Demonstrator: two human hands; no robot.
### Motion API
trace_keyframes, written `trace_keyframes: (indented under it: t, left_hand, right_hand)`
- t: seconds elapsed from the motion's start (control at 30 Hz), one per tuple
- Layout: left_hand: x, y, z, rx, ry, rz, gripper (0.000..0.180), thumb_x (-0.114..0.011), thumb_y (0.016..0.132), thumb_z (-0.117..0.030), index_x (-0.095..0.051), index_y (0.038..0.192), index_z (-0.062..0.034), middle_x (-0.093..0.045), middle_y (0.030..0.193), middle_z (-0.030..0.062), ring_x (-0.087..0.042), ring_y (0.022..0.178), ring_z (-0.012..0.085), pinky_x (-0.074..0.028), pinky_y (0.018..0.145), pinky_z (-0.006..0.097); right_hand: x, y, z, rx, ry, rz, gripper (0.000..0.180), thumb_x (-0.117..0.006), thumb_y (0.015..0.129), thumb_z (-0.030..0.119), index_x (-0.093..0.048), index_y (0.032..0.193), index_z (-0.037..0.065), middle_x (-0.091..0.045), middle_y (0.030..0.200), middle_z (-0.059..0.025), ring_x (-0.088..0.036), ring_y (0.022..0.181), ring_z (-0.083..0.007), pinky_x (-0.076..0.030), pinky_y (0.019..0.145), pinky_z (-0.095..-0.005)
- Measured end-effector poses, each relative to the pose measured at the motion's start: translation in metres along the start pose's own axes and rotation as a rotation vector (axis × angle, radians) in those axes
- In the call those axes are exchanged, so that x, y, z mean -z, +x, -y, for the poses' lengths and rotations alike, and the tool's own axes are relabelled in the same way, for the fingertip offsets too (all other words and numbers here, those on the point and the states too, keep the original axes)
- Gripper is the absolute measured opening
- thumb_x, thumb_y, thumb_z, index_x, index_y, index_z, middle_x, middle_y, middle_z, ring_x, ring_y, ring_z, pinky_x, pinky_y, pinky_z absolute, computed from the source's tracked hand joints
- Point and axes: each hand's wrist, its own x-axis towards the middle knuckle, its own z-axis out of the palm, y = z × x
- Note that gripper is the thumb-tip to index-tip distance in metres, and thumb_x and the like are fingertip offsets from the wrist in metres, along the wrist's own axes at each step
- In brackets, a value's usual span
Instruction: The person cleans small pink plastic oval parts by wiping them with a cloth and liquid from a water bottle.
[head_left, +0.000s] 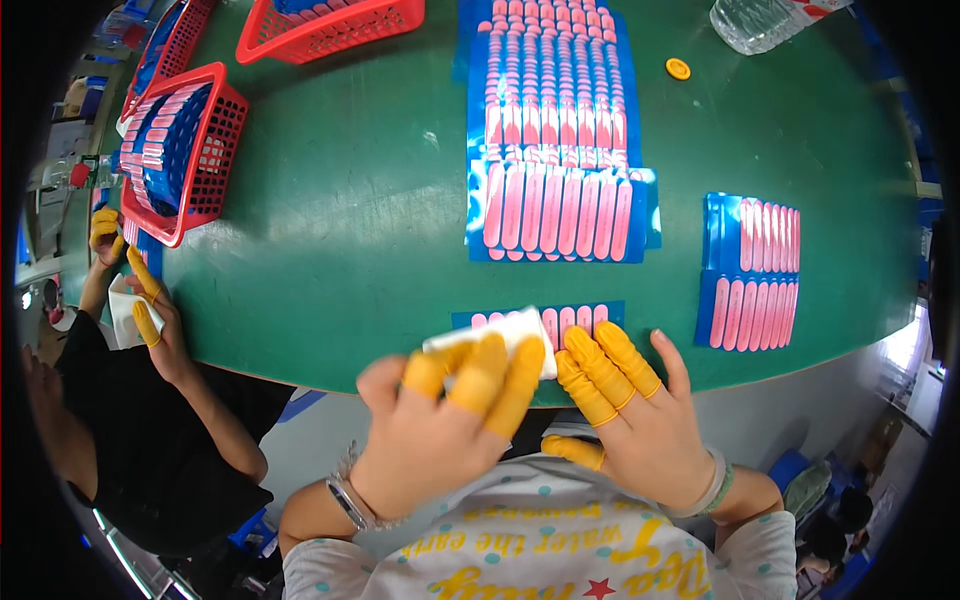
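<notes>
At the near edge of the table lies a blue sheet carrying a row of pink rounded strips. My left hand, with yellow finger cots, is closed on a folded white cloth and presses it over the left part of this sheet. Yellow cots also cover most fingers of my right hand; its fingertips rest stretched out on the sheet's right end, and the thumb points toward my body. Both hands hide the sheet's near side. Farther back lies an overlapping stack of similar sheets.
Two more strip sheets lie to the right. A red basket of sheets stands at the left, another red basket at the back. A yellow disc and a clear bottle sit back right. A co-worker's hand holds white cloth.
</notes>
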Motion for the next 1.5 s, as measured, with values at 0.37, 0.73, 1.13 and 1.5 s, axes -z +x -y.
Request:
trace_keyframes:
  t: [0.37,0.73,1.13,1.5]
  left_hand:
    - [-0.003,0.008,0.009,-0.024,-0.018,-0.029,0.038,-0.067,0.074,-0.027,-0.075,0.111,-0.0214,-0.061,0.117,-0.003,-0.056,0.099,0.0145,-0.03,0.087,0.04]
    - [-0.002,0.01,0.011,0.011,0.002,0.004,0.042,-0.071,0.071,-0.016,-0.075,0.112,-0.0193,-0.058,0.118,0.0024,-0.052,0.099,0.0212,-0.029,0.086,0.04]
    - [0.0,-0.013,0.009,-0.012,-0.016,-0.049,0.039,-0.075,0.068,-0.023,-0.077,0.107,-0.0266,-0.06,0.116,0.0001,-0.052,0.101,0.0195,-0.028,0.087,0.04]
    - [0.002,-0.032,0.004,-0.126,0.057,-0.032,0.032,-0.069,0.076,-0.028,-0.074,0.107,-0.028,-0.059,0.118,-0.0013,-0.053,0.101,0.0173,-0.029,0.088,0.037]
  right_hand:
    - [-0.001,0.0,0.0,-0.016,-0.026,-0.012,0.058,-0.068,0.085,0.041,-0.061,0.133,0.01,-0.056,0.142,-0.0053,-0.048,0.136,-0.0214,-0.029,0.113,-0.0519]
    - [-0.007,-0.001,-0.001,0.018,-0.051,-0.025,0.064,-0.071,0.082,0.044,-0.059,0.134,0.01,-0.054,0.144,-0.0076,-0.047,0.136,-0.0259,-0.026,0.113,-0.0537]
    - [-0.009,-0.002,0.004,-0.004,-0.087,-0.077,0.061,-0.074,0.08,0.038,-0.061,0.132,0.01,-0.056,0.142,-0.0062,-0.049,0.135,-0.0251,-0.029,0.113,-0.0507]
    - [-0.011,-0.002,0.005,0.006,-0.095,-0.108,0.062,-0.076,0.077,0.035,-0.061,0.132,0.009,-0.056,0.142,-0.0069,-0.049,0.134,-0.0256,-0.031,0.111,-0.0505]
